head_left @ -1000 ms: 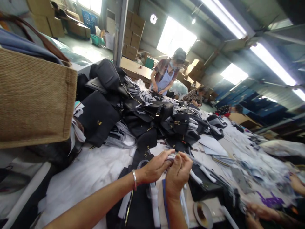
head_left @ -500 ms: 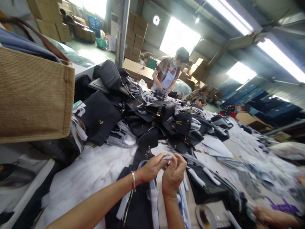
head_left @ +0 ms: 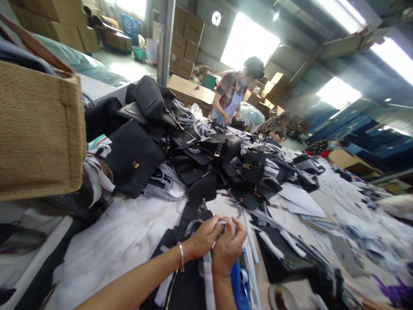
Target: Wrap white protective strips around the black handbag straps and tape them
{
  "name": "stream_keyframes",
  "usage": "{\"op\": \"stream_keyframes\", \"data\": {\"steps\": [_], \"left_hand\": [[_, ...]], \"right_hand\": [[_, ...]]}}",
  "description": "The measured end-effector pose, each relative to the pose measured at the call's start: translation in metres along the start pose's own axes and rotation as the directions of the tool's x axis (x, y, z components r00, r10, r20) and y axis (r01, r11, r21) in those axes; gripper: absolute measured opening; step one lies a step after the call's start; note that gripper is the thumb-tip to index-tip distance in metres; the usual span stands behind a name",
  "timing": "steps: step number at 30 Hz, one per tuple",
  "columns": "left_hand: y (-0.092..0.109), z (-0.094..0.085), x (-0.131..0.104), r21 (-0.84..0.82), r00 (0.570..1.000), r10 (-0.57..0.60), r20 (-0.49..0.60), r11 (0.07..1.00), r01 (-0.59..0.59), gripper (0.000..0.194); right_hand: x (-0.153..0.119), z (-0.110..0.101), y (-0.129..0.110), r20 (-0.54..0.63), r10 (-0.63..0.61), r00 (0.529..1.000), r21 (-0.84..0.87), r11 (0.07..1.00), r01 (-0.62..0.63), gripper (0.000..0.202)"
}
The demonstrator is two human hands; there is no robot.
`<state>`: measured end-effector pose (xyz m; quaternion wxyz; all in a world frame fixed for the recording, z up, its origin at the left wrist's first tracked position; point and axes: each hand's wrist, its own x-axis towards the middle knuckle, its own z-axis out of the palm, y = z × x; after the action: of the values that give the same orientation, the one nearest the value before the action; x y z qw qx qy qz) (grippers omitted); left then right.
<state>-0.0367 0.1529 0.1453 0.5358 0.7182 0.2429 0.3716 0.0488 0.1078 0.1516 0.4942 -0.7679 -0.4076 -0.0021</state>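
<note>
My left hand (head_left: 204, 236), with a silver bracelet on its wrist, is closed around a pale, plastic-wrapped strap (head_left: 222, 222). Beside it, my right hand (head_left: 228, 247) curls its fingers round the same strap, and the two hands nearly touch. Part of the strap is hidden by the fingers. Beneath the hands lies a black bag (head_left: 187, 284) with a gold zipper and a white-wrapped handle (head_left: 208, 280). A blue tape dispenser (head_left: 239, 284) is just right of my right wrist.
Black bags (head_left: 222, 150) are heaped ahead. A woven bag (head_left: 38, 133) stands at the left, and white sheets (head_left: 112, 241) spread below it. Another black bag (head_left: 284, 254) and a round dish (head_left: 282, 298) lie at right. People work across the table.
Both hands have moved slightly down and left, still on the strap. More of the blue tape dispenser shows. The co-worker's hand at the lower right has mostly left the view.
</note>
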Motion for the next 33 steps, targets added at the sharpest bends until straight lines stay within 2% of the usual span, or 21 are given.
{"op": "stream_keyframes", "data": {"steps": [1,3,4,6,7,8,9,11,13,15,17,18,20,21,22,23,25,27,28,30,33], "left_hand": [[-0.004,0.000,-0.002,0.005,1.000,-0.013,-0.004,1.000,0.013,0.038],[-0.014,-0.008,-0.003,0.033,0.999,-0.024,0.028,0.999,0.023,0.034],[-0.019,-0.014,-0.001,0.050,0.998,-0.023,0.060,0.999,0.020,0.030],[-0.025,-0.026,0.005,0.073,0.991,-0.016,0.130,0.997,0.007,0.023],[-0.026,-0.031,0.008,0.075,0.988,-0.013,0.156,0.997,0.001,0.022],[-0.026,-0.034,0.011,0.070,0.986,-0.011,0.169,0.998,-0.001,0.023],[-0.025,-0.035,0.012,0.061,0.986,-0.013,0.163,0.998,0.003,0.027],[-0.022,-0.032,0.010,0.041,0.993,-0.025,0.118,0.999,0.020,0.035],[-0.022,-0.025,0.003,0.029,0.996,-0.050,0.072,0.998,0.048,0.037],[-0.028,-0.021,-0.005,0.039,0.995,-0.081,0.052,0.996,0.079,0.037],[-0.038,-0.022,-0.009,0.078,0.993,-0.101,0.059,0.992,0.096,0.033],[-0.044,-0.025,-0.008,0.102,0.992,-0.102,0.075,0.990,0.094,0.029],[-0.053,-0.034,-0.002,0.142,0.987,-0.091,0.129,0.987,0.073,0.022],[-0.055,-0.037,0.002,0.149,0.984,-0.083,0.158,0.987,0.060,0.023],[-0.056,-0.039,0.005,0.147,0.981,-0.077,0.176,0.988,0.051,0.023],[-0.056,-0.040,0.008,0.138,0.982,-0.076,0.174,0.989,0.052,0.025],[-0.053,-0.035,0.007,0.102,0.989,-0.085,0.120,0.992,0.073,0.030],[-0.050,-0.025,-0.001,0.061,0.993,-0.114,0.038,0.992,0.112,0.036],[-0.050,-0.021,-0.006,0.045,0.991,-0.133,0.002,0.990,0.133,0.036],[-0.055,-0.015,-0.017,0.034,0.985,-0.166,-0.041,0.985,0.167,0.034],[-0.069,-0.022,-0.022,0.064,0.984,-0.176,-0.023,0.982,0.177,0.028]], "right_hand": [[-0.004,0.003,0.004,0.011,0.021,1.000,0.003,1.000,-0.021,0.043],[-0.001,0.000,0.011,0.207,-0.015,0.978,-0.002,1.000,0.016,0.043],[0.005,-0.004,0.013,0.352,-0.050,0.935,0.001,0.999,0.053,0.043],[0.022,-0.014,0.014,0.607,-0.096,0.789,0.016,0.994,0.109,0.041],[0.029,-0.017,0.014,0.671,-0.108,0.733,0.020,0.991,0.129,0.041],[0.034,-0.017,0.013,0.684,-0.126,0.718,0.018,0.988,0.156,0.041],[0.035,-0.015,0.013,0.650,-0.154,0.744,0.011,0.981,0.193,0.041],[0.027,-0.005,0.014,0.471,-0.210,0.857,-0.021,0.968,0.249,0.041],[0.010,0.009,0.018,0.227,-0.174,0.958,-0.060,0.979,0.192,0.042],[-0.004,0.019,0.025,0.118,-0.067,0.991,-0.060,0.995,0.074,0.044],[-0.006,0.020,0.031,0.260,-0.022,0.965,-0.052,0.998,0.037,0.044],[-0.001,0.018,0.033,0.395,-0.029,0.918,-0.049,0.997,0.053,0.044],[0.013,0.013,0.033,0.630,-0.057,0.774,-0.026,0.995,0.094,0.043],[0.020,0.011,0.033,0.686,-0.076,0.724,-0.008,0.994,0.111,0.043],[0.025,0.010,0.031,0.698,-0.102,0.708,0.011,0.991,0.131,0.042],[0.027,0.012,0.030,0.670,-0.133,0.731,0.028,0.988,0.154,0.042],[0.019,0.021,0.027,0.509,-0.140,0.849,0.018,0.988,0.153,0.041],[0.001,0.034,0.026,0.291,-0.015,0.957,-0.038,0.999,0.027,0.041],[-0.009,0.040,0.027,0.208,0.067,0.976,-0.056,0.997,-0.056,0.042],[-0.024,0.048,0.030,0.166,0.159,0.973,-0.061,0.987,-0.151,0.045],[-0.020,0.045,0.036,0.395,0.111,0.912,-0.031,0.994,-0.108,0.049]]}}
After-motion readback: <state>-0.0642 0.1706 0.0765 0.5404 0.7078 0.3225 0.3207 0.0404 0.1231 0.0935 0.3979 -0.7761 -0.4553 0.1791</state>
